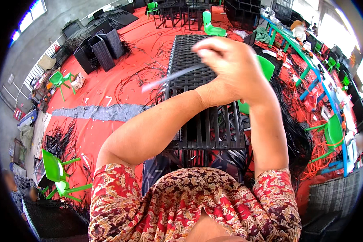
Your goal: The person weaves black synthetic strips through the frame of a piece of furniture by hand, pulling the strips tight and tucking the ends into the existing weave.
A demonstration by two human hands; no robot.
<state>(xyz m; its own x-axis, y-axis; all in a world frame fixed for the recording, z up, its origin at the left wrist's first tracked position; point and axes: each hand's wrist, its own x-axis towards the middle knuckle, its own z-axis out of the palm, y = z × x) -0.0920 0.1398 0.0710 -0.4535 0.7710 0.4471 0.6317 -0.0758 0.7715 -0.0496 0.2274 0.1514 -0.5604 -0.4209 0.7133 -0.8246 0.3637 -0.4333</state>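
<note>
Nearest the camera, the person's red patterned blouse (189,205) filled the lower edge, with both forearms rising from it toward the middle of the view. The hands were raised together over a black woven panel (207,121), the right hand (234,66) in front and covering most of the left hand (213,90), of which only the wrist and heel showed. The right fingers (211,46) were curled inward and pressed together. A dark flat strip (173,76) ran out leftward from under those curled fingers, blurred along its length, its free end pointing left and slightly near. Whether the strip was pinched by the right fingers, the left, or both could not be told, since the grip point was hidden behind the right hand. The state of the left fingers could not be told.

The panel lay directly below the hands, extending far along the middle, its near part open slats and its far part close weave. Loose dark strips (294,133) were heaped to its right. A green chair (58,171) stood near left. Further off, on the red floor (109,80), stood dark woven bins (103,50) far left and another green chair (211,26) beyond the panel.
</note>
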